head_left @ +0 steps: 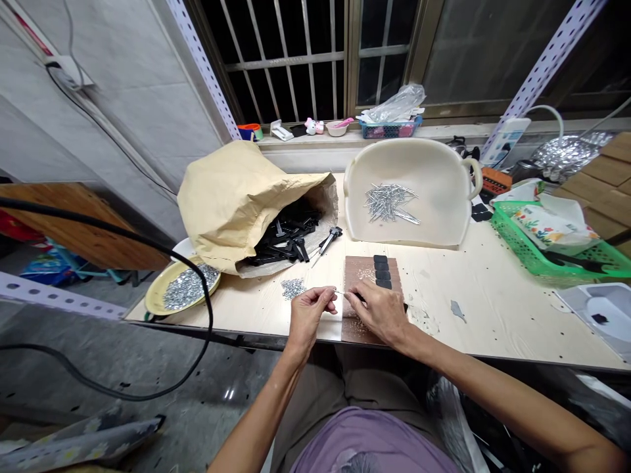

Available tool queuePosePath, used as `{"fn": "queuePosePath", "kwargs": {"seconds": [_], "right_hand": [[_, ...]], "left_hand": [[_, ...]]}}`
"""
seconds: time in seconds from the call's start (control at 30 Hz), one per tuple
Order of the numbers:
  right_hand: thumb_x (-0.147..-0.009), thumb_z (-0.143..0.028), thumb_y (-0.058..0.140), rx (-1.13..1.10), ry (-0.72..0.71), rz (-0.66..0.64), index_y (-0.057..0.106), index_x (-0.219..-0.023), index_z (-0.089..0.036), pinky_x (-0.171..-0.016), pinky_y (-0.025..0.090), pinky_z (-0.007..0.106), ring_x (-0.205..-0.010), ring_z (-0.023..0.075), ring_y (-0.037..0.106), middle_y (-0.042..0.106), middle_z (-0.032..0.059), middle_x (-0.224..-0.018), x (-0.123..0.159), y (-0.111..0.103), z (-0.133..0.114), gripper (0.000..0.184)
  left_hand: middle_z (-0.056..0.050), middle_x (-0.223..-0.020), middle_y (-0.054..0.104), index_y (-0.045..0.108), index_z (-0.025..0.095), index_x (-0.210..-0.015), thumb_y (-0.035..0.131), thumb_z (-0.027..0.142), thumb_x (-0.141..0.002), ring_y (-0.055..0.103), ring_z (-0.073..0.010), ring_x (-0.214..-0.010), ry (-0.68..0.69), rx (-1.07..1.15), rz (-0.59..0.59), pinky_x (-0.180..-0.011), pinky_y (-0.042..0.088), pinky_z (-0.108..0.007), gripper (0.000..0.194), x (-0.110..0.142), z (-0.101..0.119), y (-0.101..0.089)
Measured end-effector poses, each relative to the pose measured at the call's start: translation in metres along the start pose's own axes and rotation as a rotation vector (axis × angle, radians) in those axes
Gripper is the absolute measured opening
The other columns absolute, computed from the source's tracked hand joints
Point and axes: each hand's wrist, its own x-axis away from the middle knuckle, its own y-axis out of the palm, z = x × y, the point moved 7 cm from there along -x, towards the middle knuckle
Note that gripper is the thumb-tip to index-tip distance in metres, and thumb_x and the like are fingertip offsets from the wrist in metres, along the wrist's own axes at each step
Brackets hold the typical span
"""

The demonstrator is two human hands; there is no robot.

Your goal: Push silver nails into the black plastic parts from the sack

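My left hand [308, 316] is closed in a pinch on a thin metal pin [339, 292] at the table's front edge. My right hand [378, 310] is closed on a small black plastic part [359, 297], its fingertips meeting the pin's end. Both hands hover over a brown board [363, 270] that carries three black pieces [381, 271] in a column. A small heap of tiny metal bits [293, 287] lies just left of the board.
A tan paper sack [236, 200] spills black plastic parts [288, 240]. A cream tub [411, 194] holds metal pins [388, 200]. A yellow plate [183, 287] of metal bits sits at the left edge. A green basket [557, 246] stands right. A black cable [148, 289] loops at left.
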Motion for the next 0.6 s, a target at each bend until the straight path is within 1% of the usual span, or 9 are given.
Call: {"fn": "queuePosePath", "kwargs": {"seconds": [0.1, 0.2, 0.27, 0.33, 0.4, 0.43, 0.47, 0.53, 0.6], "right_hand": [[-0.091, -0.040, 0.040, -0.168, 0.116, -0.117, 0.058, -0.073, -0.020, -0.053, 0.031, 0.022, -0.062, 0.0120, 0.055, 0.062, -0.0006, -0.069, -0.003, 0.013, 0.010, 0.033], [-0.091, -0.040, 0.038, -0.420, 0.203, -0.236, 0.055, -0.074, -0.019, -0.051, 0.032, 0.021, -0.055, 0.0106, 0.052, 0.060, -0.0028, -0.060, -0.005, 0.026, 0.014, 0.032], [-0.089, -0.039, 0.042, -0.437, 0.200, -0.195, 0.056, -0.079, -0.019, -0.054, 0.034, 0.022, -0.060, 0.0112, 0.054, 0.062, -0.0021, -0.067, -0.005, 0.024, 0.014, 0.026], [-0.087, -0.037, 0.046, -0.337, 0.174, -0.102, 0.057, -0.083, -0.020, -0.058, 0.034, 0.023, -0.068, 0.0125, 0.056, 0.064, -0.0007, -0.077, -0.004, 0.016, 0.012, 0.021], [-0.086, -0.038, 0.047, -0.300, 0.179, -0.067, 0.057, -0.083, -0.021, -0.058, 0.033, 0.023, -0.069, 0.0127, 0.055, 0.064, 0.0002, -0.080, -0.003, 0.014, 0.012, 0.020], [-0.086, -0.039, 0.047, -0.350, 0.207, -0.102, 0.056, -0.080, -0.020, -0.056, 0.033, 0.022, -0.065, 0.0117, 0.053, 0.063, 0.0003, -0.076, -0.002, 0.017, 0.014, 0.022], [-0.086, -0.042, 0.046, -0.448, 0.256, -0.174, 0.055, -0.075, -0.019, -0.052, 0.031, 0.022, -0.058, 0.0100, 0.050, 0.061, -0.0001, -0.069, -0.001, 0.025, 0.016, 0.027], [-0.086, -0.047, 0.043, -0.720, 0.400, -0.395, 0.050, -0.065, -0.018, -0.043, 0.025, 0.021, -0.042, 0.0069, 0.039, 0.051, -0.0030, -0.052, 0.003, 0.046, 0.019, 0.036], [-0.084, -0.050, 0.043, -0.947, 0.538, -0.589, 0.045, -0.059, -0.019, -0.036, 0.018, 0.021, -0.033, 0.0055, 0.027, 0.039, -0.0069, -0.040, 0.010, 0.064, 0.020, 0.040]], "left_hand": [[0.000, -0.059, 0.062, 0.070, 0.012, -0.079, 0.068, 0.033, -0.072, 0.056, -0.0095, -0.052, 0.036, -0.053, 0.022, -0.059, 0.046, -0.023, 0.022, -0.001, 0.003, -0.001], [0.000, -0.060, 0.063, 0.070, 0.013, -0.079, 0.069, 0.033, -0.072, 0.056, -0.0098, -0.052, 0.047, -0.076, 0.045, -0.059, 0.046, -0.023, 0.022, -0.002, 0.004, -0.003], [0.000, -0.060, 0.063, 0.070, 0.013, -0.078, 0.068, 0.034, -0.072, 0.056, -0.0093, -0.051, 0.029, -0.060, 0.041, -0.058, 0.046, -0.023, 0.022, -0.002, 0.001, -0.003], [0.000, -0.059, 0.062, 0.069, 0.012, -0.078, 0.068, 0.034, -0.072, 0.055, -0.0090, -0.051, 0.008, -0.041, 0.027, -0.058, 0.046, -0.023, 0.023, -0.002, -0.002, -0.003], [0.000, -0.059, 0.062, 0.069, 0.012, -0.079, 0.069, 0.034, -0.071, 0.055, -0.0091, -0.052, 0.003, -0.043, 0.019, -0.059, 0.046, -0.023, 0.024, -0.002, -0.004, -0.003], [0.000, -0.058, 0.062, 0.069, 0.012, -0.079, 0.069, 0.034, -0.071, 0.056, -0.0092, -0.052, 0.006, -0.051, 0.017, -0.059, 0.046, -0.023, 0.024, -0.002, -0.004, -0.003], [0.001, -0.058, 0.062, 0.069, 0.012, -0.080, 0.069, 0.034, -0.071, 0.056, -0.0093, -0.052, 0.010, -0.064, 0.016, -0.059, 0.046, -0.023, 0.024, -0.002, -0.004, -0.004], [0.001, -0.057, 0.061, 0.070, 0.012, -0.080, 0.069, 0.035, -0.071, 0.056, -0.0096, -0.052, 0.012, -0.101, 0.010, -0.059, 0.046, -0.022, 0.024, -0.003, -0.004, -0.005], [0.001, -0.057, 0.061, 0.070, 0.012, -0.080, 0.069, 0.035, -0.071, 0.056, -0.0097, -0.053, 0.004, -0.152, 0.003, -0.057, 0.045, -0.021, 0.025, -0.003, -0.004, -0.006]]}}
